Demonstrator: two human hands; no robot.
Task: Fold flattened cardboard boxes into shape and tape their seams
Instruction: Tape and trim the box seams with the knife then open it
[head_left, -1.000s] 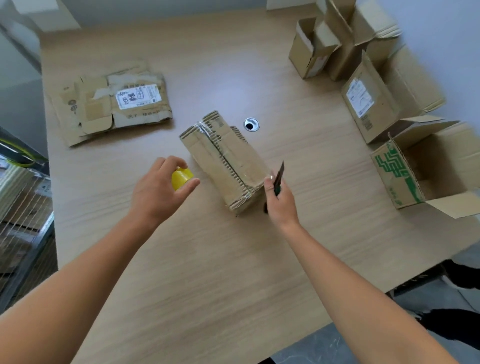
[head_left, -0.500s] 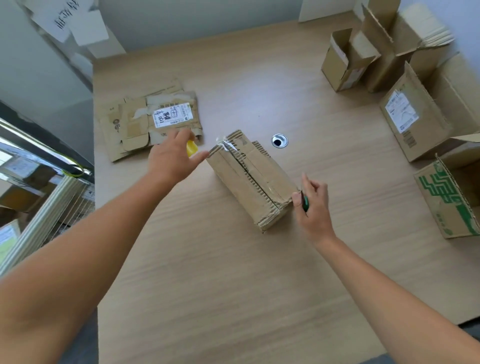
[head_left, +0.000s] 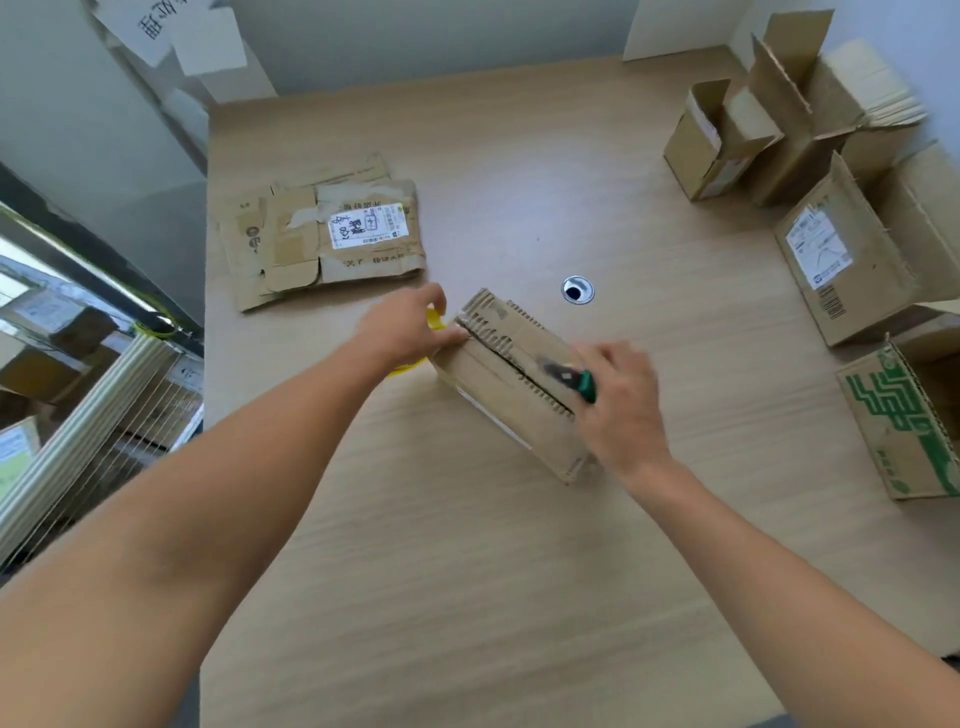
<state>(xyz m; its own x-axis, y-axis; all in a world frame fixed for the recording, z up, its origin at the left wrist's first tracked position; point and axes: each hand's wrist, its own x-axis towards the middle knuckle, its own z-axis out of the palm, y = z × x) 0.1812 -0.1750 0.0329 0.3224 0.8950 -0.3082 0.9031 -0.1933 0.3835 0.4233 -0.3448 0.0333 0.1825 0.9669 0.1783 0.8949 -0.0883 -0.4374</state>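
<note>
Both arms reach forward over the table (head_left: 467, 561). The left hand (head_left: 408, 327) is curled round a yellow object (head_left: 434, 318), mostly hidden behind it, with fingertips touching the far-left end of the cardboard box (head_left: 498, 387). The right hand (head_left: 621, 405) grips a green-handled cutter (head_left: 583, 383), blurred, with its blade end lying over the box's top seam. The box sits diagonally near the middle of the table, its two top flaps meeting along a dark gap with ragged corrugated edges. Flattened cardboard (head_left: 322, 234) lies beyond the left hand.
</note>
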